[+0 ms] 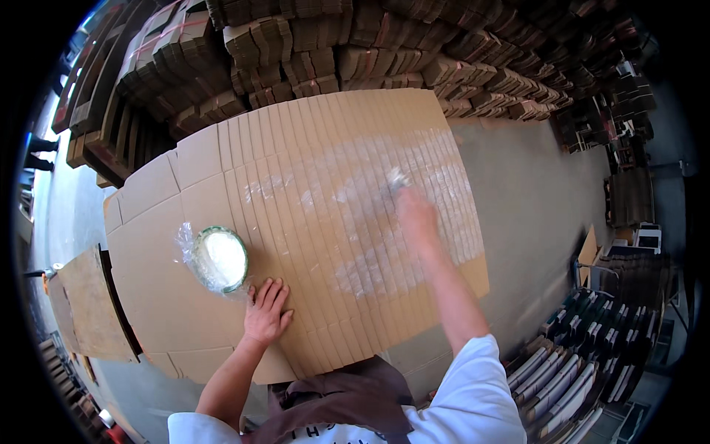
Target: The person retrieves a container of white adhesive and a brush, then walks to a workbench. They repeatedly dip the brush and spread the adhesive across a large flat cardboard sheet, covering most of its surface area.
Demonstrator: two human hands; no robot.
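Overlapping cardboard sheets (pixel 185 285) lie fanned out in front of me, their edges forming narrow parallel strips. Shiny whitish wet streaks cover much of the strips on the right half. My right hand (pixel 416 214) is closed around a brush (pixel 398 180), its pale bristles against the strips; motion blurs it and the handle is hidden in my grip. My left hand (pixel 268 311) rests flat on the cardboard with fingers spread, holding nothing. Just beyond its fingertips stands a green-rimmed bowl (pixel 223 259) of white liquid, with clear plastic film bunched at its left side.
Tied bundles of flat cardboard (pixel 259 44) are stacked high along the far side. A wooden board (pixel 92 303) sits low at the left. Rows of stacked panels (pixel 555 385) stand at the lower right. Grey floor (pixel 518 192) runs along the right.
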